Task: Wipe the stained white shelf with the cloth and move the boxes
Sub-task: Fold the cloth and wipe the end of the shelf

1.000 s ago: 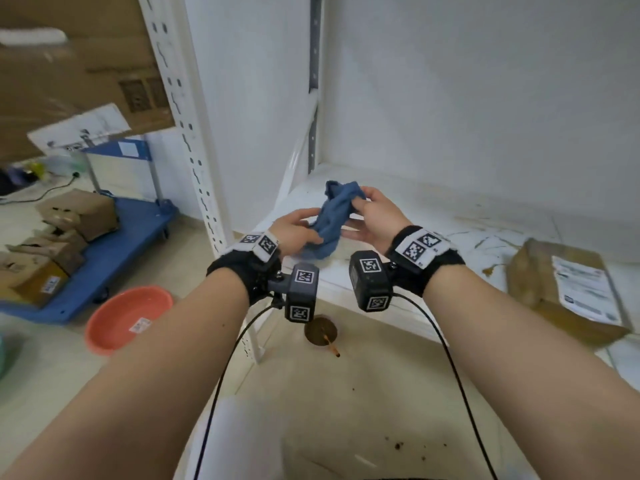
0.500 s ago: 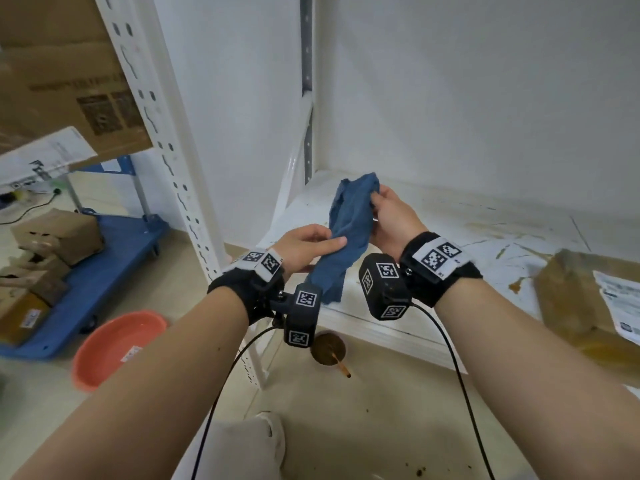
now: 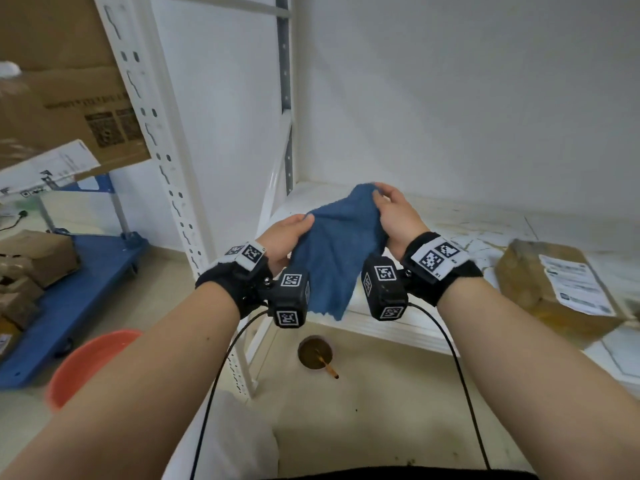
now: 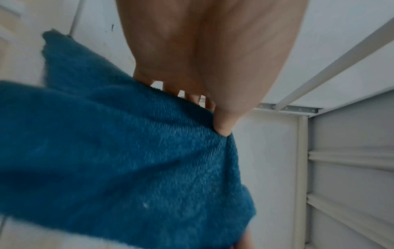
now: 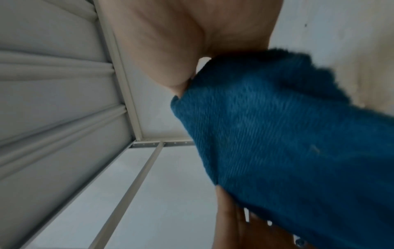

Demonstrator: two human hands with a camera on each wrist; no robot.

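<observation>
A blue terry cloth (image 3: 337,251) hangs spread between both hands above the front left corner of the white shelf (image 3: 485,233), which bears brown stains. My left hand (image 3: 287,233) pinches the cloth's left edge, thumb on top. My right hand (image 3: 389,209) grips its upper right corner, held higher. The cloth (image 4: 132,160) fills the left wrist view, pinched under my thumb. In the right wrist view the cloth (image 5: 277,134) drapes from my hand. A brown cardboard box (image 3: 557,289) with a white label sits on the shelf at the right.
A white perforated shelf upright (image 3: 162,161) stands to the left. On the floor below are a brown cup with a stick (image 3: 316,353), an orange basin (image 3: 90,362) and a blue cart (image 3: 69,306) loaded with cardboard boxes (image 3: 38,254).
The cloth, bunched between my hands a second ago, has been pulled out wide. My right hand rose with its corner and the hands moved apart.
</observation>
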